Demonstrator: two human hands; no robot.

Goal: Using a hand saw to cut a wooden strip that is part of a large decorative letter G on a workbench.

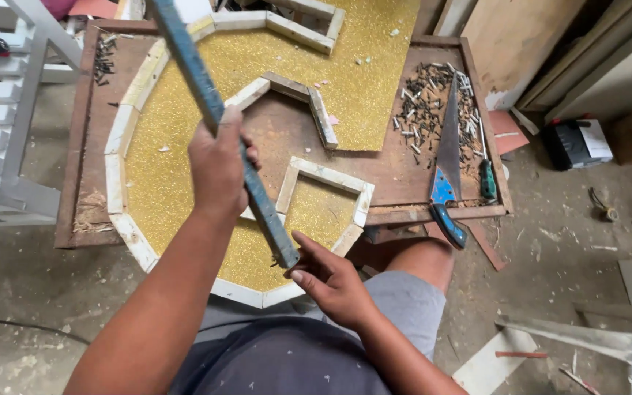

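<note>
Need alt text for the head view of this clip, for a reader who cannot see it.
A person's left hand grips a long blue bar while the right hand touches its lower end, above a gold glitter sheet framed with white wooden strips. A handsaw and a pile of nails lie on the wooden table.

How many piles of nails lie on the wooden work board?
2. One large pile of nails lies at the board's right side, beside the handsaw. One small pile lies at the far left corner. Others may be hidden under the glittery gold sheet.
</note>
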